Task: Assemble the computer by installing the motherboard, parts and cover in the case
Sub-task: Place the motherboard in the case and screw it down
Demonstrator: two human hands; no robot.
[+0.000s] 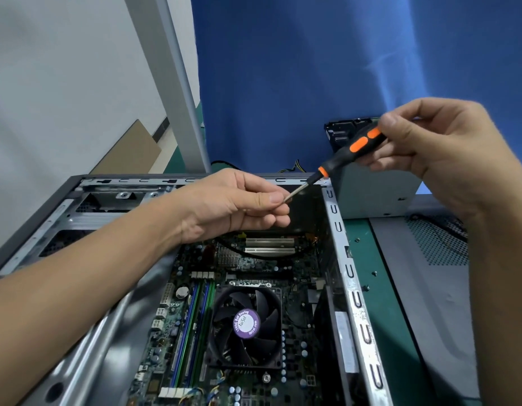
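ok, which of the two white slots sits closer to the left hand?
The far white slot, just below the left hand; the other white slot lies nearer the fan.

My bench corner, white wall and blue cloth

Ahead of me a blue cloth (283,83) hangs as a backdrop and fills the upper right of what I see; a pale streak of light (382,63) lies across its folds. To my left is a plain white wall (63,83), evenly lit. A grey post (177,92) rises slantwise between wall and cloth, its foot at the far edge of the bench. A sheet of brown cardboard (131,153) leans by the wall, left of the post. The bench is covered with a green mat (397,332), which shows at my right and behind the post.
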